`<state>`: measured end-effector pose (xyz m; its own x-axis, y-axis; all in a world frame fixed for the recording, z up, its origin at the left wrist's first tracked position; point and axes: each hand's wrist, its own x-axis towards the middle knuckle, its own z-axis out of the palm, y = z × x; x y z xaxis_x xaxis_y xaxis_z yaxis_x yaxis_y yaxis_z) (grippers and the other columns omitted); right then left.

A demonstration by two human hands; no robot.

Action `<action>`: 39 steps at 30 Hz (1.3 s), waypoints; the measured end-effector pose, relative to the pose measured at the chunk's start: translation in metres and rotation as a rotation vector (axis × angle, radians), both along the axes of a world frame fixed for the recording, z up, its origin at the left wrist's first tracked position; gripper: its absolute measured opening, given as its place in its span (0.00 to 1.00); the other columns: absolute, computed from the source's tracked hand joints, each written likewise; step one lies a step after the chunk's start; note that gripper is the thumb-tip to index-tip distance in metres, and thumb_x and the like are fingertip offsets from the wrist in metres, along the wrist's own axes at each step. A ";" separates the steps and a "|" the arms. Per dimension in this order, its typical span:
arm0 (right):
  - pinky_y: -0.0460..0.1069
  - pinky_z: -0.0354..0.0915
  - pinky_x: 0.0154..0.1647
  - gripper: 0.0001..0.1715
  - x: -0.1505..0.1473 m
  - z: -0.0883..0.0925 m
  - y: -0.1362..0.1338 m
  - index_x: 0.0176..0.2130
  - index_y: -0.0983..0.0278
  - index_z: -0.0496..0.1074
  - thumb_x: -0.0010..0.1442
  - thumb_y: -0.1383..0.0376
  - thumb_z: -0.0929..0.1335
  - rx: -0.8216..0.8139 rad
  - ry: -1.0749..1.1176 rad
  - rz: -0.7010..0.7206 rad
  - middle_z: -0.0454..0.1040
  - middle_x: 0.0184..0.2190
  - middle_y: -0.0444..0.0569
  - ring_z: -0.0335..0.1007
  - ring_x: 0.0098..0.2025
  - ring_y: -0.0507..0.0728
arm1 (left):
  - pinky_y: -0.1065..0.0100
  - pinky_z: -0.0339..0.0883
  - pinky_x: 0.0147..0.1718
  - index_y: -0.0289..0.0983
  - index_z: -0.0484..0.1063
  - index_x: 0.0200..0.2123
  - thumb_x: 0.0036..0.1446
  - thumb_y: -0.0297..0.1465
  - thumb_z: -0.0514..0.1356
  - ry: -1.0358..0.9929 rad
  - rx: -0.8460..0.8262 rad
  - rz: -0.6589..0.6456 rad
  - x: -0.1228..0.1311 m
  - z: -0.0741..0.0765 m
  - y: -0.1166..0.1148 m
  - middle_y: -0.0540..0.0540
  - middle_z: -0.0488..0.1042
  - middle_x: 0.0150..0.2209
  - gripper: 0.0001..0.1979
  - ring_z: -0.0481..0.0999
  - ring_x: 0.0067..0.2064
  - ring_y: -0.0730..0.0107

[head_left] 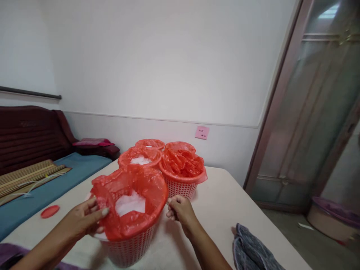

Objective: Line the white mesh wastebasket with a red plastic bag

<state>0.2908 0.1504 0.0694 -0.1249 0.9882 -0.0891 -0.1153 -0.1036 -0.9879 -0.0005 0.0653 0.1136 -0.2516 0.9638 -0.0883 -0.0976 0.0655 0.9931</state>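
A red mesh basket (128,247) lined with a red plastic bag (146,189) stands at the table's near edge, with something white inside. My left hand (84,221) grips the bag's edge over the basket's left rim, fingers curled on the plastic. On the right side of the rim my right hand (180,212) pinches the bag's edge. Behind stand three more lined red baskets: one with crumpled red bags (182,165), one holding white stuff (140,157), and one at the back (150,143).
The beige table (222,202) runs to the wall. A grey cloth (250,251) lies at its near right edge, a red lid (50,211) on the left. A bed with a blue cover (56,183) is on the left, a glass door (306,123) on the right.
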 end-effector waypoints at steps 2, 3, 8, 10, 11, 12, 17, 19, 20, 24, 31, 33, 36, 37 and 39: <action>0.40 0.55 0.16 0.19 0.003 0.000 -0.002 0.27 0.63 0.63 0.48 0.53 0.72 -0.010 0.044 0.007 0.71 0.20 0.39 0.70 0.20 0.47 | 0.76 0.67 0.19 0.38 0.73 0.36 0.34 0.41 0.76 0.050 0.029 -0.152 -0.005 0.003 -0.003 0.53 0.75 0.24 0.26 0.72 0.21 0.77; 0.40 0.57 0.17 0.18 0.003 0.001 -0.004 0.28 0.63 0.64 0.49 0.54 0.72 -0.018 0.064 0.016 0.71 0.22 0.39 0.70 0.21 0.47 | 0.77 0.66 0.20 0.37 0.74 0.34 0.37 0.41 0.75 0.086 0.040 -0.233 -0.006 0.006 -0.005 0.52 0.75 0.23 0.23 0.72 0.22 0.76; 0.41 0.65 0.24 0.19 -0.002 0.007 -0.011 0.37 0.65 0.68 0.52 0.56 0.73 -0.132 0.245 0.162 0.76 0.30 0.45 0.74 0.26 0.48 | 0.76 0.66 0.22 0.37 0.72 0.32 0.48 0.40 0.70 0.138 0.017 -0.354 0.000 0.019 -0.019 0.46 0.78 0.24 0.15 0.74 0.23 0.74; 0.42 0.66 0.25 0.18 -0.005 0.008 -0.010 0.37 0.66 0.69 0.53 0.57 0.74 -0.183 0.363 0.206 0.77 0.29 0.46 0.74 0.26 0.48 | 0.73 0.71 0.24 0.37 0.71 0.32 0.46 0.40 0.71 0.059 -0.005 -0.249 0.007 0.020 -0.024 0.49 0.77 0.25 0.17 0.75 0.24 0.73; 0.42 0.67 0.26 0.17 -0.006 0.007 -0.008 0.37 0.66 0.70 0.53 0.58 0.74 -0.204 0.410 0.212 0.77 0.29 0.46 0.74 0.26 0.49 | 0.72 0.73 0.26 0.37 0.70 0.31 0.45 0.40 0.72 -0.002 -0.012 -0.203 0.011 0.020 -0.026 0.50 0.76 0.25 0.17 0.76 0.24 0.73; 0.43 0.67 0.26 0.16 -0.007 0.006 -0.006 0.36 0.66 0.70 0.53 0.59 0.74 -0.219 0.442 0.208 0.77 0.28 0.46 0.74 0.26 0.49 | 0.70 0.75 0.27 0.37 0.70 0.31 0.45 0.40 0.72 -0.072 -0.013 -0.166 0.016 0.018 -0.028 0.50 0.76 0.25 0.17 0.76 0.25 0.72; 0.42 0.65 0.25 0.14 -0.011 0.001 0.003 0.32 0.65 0.68 0.49 0.63 0.75 -0.245 0.494 0.153 0.74 0.23 0.42 0.71 0.24 0.48 | 0.62 0.80 0.37 0.34 0.72 0.30 0.49 0.26 0.69 -0.405 0.030 0.091 0.036 0.011 -0.035 0.46 0.79 0.29 0.08 0.80 0.30 0.65; 0.41 0.63 0.24 0.14 -0.010 0.002 0.006 0.29 0.65 0.67 0.48 0.65 0.75 -0.232 0.475 0.145 0.72 0.20 0.40 0.68 0.21 0.47 | 0.63 0.81 0.36 0.33 0.72 0.29 0.51 0.21 0.65 -0.470 0.054 0.157 0.043 0.011 -0.035 0.46 0.79 0.29 0.05 0.80 0.29 0.67; 0.41 0.63 0.23 0.14 -0.009 0.004 0.007 0.28 0.65 0.67 0.48 0.66 0.75 -0.226 0.461 0.140 0.71 0.19 0.39 0.67 0.20 0.46 | 0.64 0.81 0.35 0.33 0.72 0.30 0.53 0.20 0.63 -0.488 0.071 0.168 0.047 0.011 -0.034 0.46 0.79 0.30 0.04 0.80 0.29 0.68; 0.41 0.61 0.21 0.11 -0.004 0.015 0.012 0.27 0.65 0.66 0.46 0.67 0.73 -0.187 0.395 0.104 0.71 0.19 0.41 0.66 0.20 0.47 | 0.68 0.80 0.33 0.34 0.72 0.30 0.56 0.19 0.60 -0.515 0.115 0.190 0.054 0.013 -0.031 0.46 0.79 0.30 0.06 0.80 0.29 0.71; 0.42 0.55 0.21 0.11 -0.003 0.057 0.009 0.25 0.63 0.64 0.45 0.64 0.71 0.016 0.352 0.113 0.67 0.19 0.38 0.60 0.20 0.46 | 0.65 0.81 0.37 0.35 0.73 0.33 0.55 0.22 0.62 -0.441 0.160 0.189 0.053 0.017 -0.031 0.50 0.76 0.32 0.03 0.78 0.33 0.73; 0.43 0.55 0.23 0.13 -0.010 0.073 0.010 0.25 0.63 0.64 0.45 0.63 0.72 0.103 0.335 0.129 0.66 0.21 0.38 0.59 0.22 0.46 | 0.62 0.80 0.40 0.38 0.74 0.37 0.54 0.26 0.64 -0.398 0.198 0.138 0.055 0.023 -0.025 0.50 0.77 0.38 0.06 0.78 0.39 0.69; 0.43 0.57 0.27 0.12 -0.028 0.091 0.015 0.24 0.64 0.65 0.46 0.63 0.72 0.227 0.287 0.163 0.66 0.22 0.38 0.60 0.24 0.46 | 0.62 0.78 0.42 0.40 0.72 0.34 0.51 0.34 0.68 -0.319 0.258 0.067 0.063 0.030 -0.006 0.52 0.76 0.38 0.09 0.76 0.45 0.65; 0.44 0.57 0.28 0.10 -0.036 0.095 0.016 0.25 0.64 0.66 0.47 0.63 0.71 0.259 0.263 0.181 0.66 0.23 0.38 0.60 0.25 0.47 | 0.63 0.77 0.41 0.39 0.71 0.32 0.50 0.36 0.68 -0.305 0.270 0.053 0.065 0.030 0.002 0.53 0.75 0.36 0.10 0.76 0.45 0.66; 0.45 0.58 0.30 0.09 -0.053 0.100 0.015 0.25 0.64 0.68 0.47 0.64 0.71 0.308 0.216 0.232 0.67 0.23 0.39 0.61 0.26 0.48 | 0.65 0.75 0.41 0.39 0.69 0.30 0.50 0.37 0.68 -0.291 0.291 0.023 0.070 0.028 0.019 0.53 0.73 0.34 0.12 0.75 0.43 0.68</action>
